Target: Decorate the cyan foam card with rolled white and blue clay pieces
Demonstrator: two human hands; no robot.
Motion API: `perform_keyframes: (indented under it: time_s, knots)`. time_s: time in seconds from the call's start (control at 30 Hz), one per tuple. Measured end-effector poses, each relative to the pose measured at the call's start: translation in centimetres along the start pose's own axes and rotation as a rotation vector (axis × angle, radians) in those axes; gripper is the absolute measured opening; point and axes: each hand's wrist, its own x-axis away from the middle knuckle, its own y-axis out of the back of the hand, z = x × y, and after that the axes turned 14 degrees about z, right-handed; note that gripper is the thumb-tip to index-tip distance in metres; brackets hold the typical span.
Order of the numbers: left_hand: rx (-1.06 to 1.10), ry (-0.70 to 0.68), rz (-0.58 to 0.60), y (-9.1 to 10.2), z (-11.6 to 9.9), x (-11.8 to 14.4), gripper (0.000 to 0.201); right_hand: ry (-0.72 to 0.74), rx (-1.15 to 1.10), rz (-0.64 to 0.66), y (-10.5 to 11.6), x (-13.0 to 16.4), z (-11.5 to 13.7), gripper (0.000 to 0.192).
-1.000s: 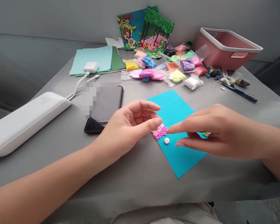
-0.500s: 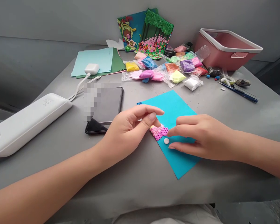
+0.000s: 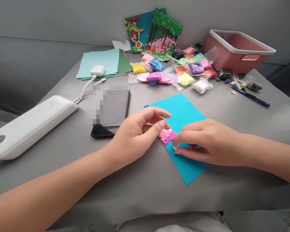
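Observation:
A bright blue card [image 3: 183, 111] lies tilted on the table in front of me. On its left edge is a cluster of small pink and magenta clay rings [image 3: 168, 137]. My right hand [image 3: 211, 141] rests over the card, with thumb and index finger closed on a small white clay disc [image 3: 175, 146] just below the rings; the fingers partly cover the disc. Beside the rings, at the card's left edge, is my left hand [image 3: 137, 130], its fingers bent and apart and nothing visible in them. Some dark blue rings [image 3: 146, 106] show at the card's upper left corner.
A phone [image 3: 111, 109] and a white power bank [image 3: 36, 125] with a cable lie left. Behind are bagged coloured clays [image 3: 195, 68], coloured sheets [image 3: 98, 61], and two decorated pictures [image 3: 165, 32]. A pink basket [image 3: 236, 59] and a blue pen-like tool [image 3: 252, 97] are at right.
My right thumb and index finger have closed on the white disc, which lay free between them before. The left hand keeps nearly the same pose. The whole view has shifted slightly.

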Motion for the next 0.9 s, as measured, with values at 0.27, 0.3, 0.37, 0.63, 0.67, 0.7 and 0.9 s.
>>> perform_keyframes:
  time_s: [0.27,0.3,0.37,0.63,0.67,0.7,0.9]
  knots:
    - [0.024,0.002,0.006,0.0,0.1,-0.1,0.016,-0.01,-0.024,0.034,0.0,0.7,0.2,0.013]
    - [0.026,0.002,0.003,-0.1,0.1,-0.1,0.016,-0.008,-0.005,0.031,-0.1,0.7,0.2,0.014]
    - [0.026,-0.001,0.0,0.0,0.1,0.0,0.016,-0.002,0.043,0.002,-0.6,0.8,0.2,0.017]
    - [-0.053,-0.033,-0.006,0.0,0.2,0.1,0.016,0.124,0.272,-0.248,-1.7,2.4,0.5,0.022]
    - [-0.106,-0.049,-0.016,0.0,0.2,0.0,0.016,0.135,0.318,-0.259,-1.8,2.6,0.4,0.023]
    - [-0.177,-0.07,-0.032,-0.1,0.1,0.0,0.015,0.142,0.355,-0.27,-2.0,2.8,0.4,0.025]
    - [-0.532,-0.154,-0.068,0.1,0.4,-0.2,0.018,0.107,0.389,-0.278,-3.1,2.8,0.2,0.04]
